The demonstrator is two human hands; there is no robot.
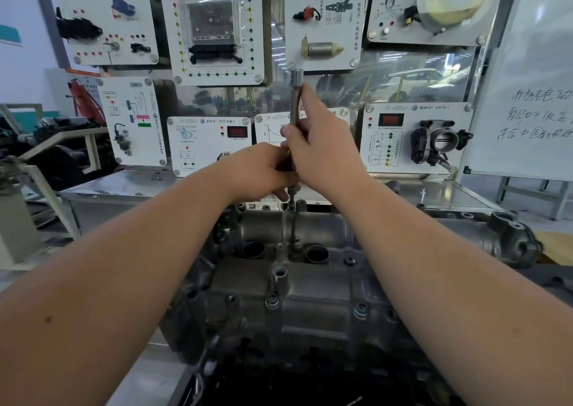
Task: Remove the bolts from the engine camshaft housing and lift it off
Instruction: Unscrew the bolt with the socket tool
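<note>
Both hands are on a long chrome socket extension bar (294,117) standing nearly upright over the far end of the grey cast-aluminium camshaft housing (288,284), which sits front and centre on the steel workbench (124,185). The right hand (322,139) has its fingers curled round the upper shaft, and the left hand (263,170) pinches it lower down, close to where the bit meets a bolt (291,208) at the housing's back edge.

Probably mid-loosening here. Best bet is keeping the bar dead straight on the bolt head so it doesn't cam out, with the lower hand steadying while the upper one spins.

Can't really see the tip seating, since the fingers cover it. Several dark flanged bolts (360,309) still look seated nearer the camera, though the housing's near end fades into shadow and is cut off.
</note>
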